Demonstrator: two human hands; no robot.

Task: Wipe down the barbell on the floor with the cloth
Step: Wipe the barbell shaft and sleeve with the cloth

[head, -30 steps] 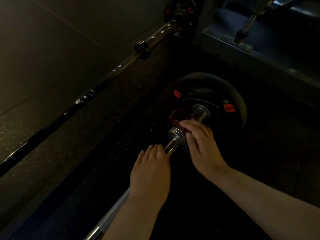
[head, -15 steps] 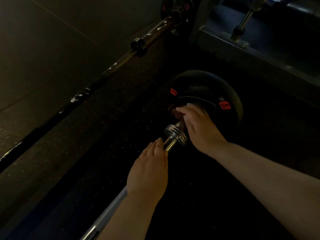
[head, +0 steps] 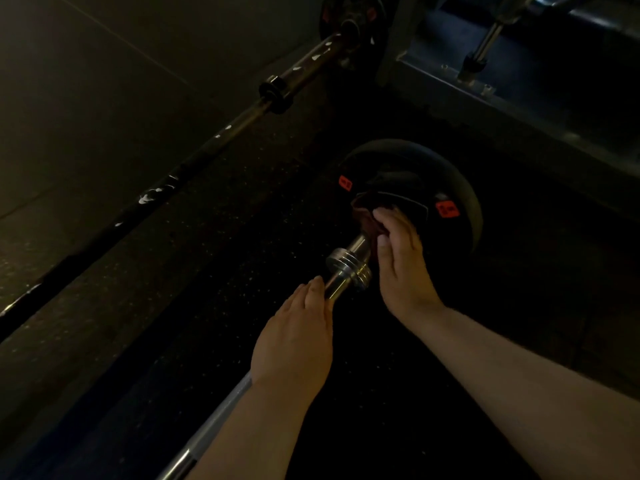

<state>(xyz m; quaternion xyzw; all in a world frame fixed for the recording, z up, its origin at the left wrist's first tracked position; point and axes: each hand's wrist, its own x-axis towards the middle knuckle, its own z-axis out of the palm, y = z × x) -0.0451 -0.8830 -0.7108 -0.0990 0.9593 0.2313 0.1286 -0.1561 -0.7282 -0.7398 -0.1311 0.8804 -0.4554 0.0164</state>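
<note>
A chrome barbell (head: pixel 346 271) lies on the dark rubber floor, running from the bottom left up to a black weight plate (head: pixel 460 188) with orange labels. My right hand (head: pixel 401 265) grips a dark reddish cloth (head: pixel 365 216) around the bar's sleeve, right against the plate. My left hand (head: pixel 294 344) rests on the shaft just below the ribbed collar, fingers laid over the bar. The sleeve under the cloth is hidden.
A second, darker barbell (head: pixel 214 140) with white marks lies on the floor to the left, ending in a plate at the top. A metal rack base (head: pixel 485 88) stands at the top right.
My right hand has slid the cloth along the sleeve from the collar up to the plate. My left hand stays on the shaft.
</note>
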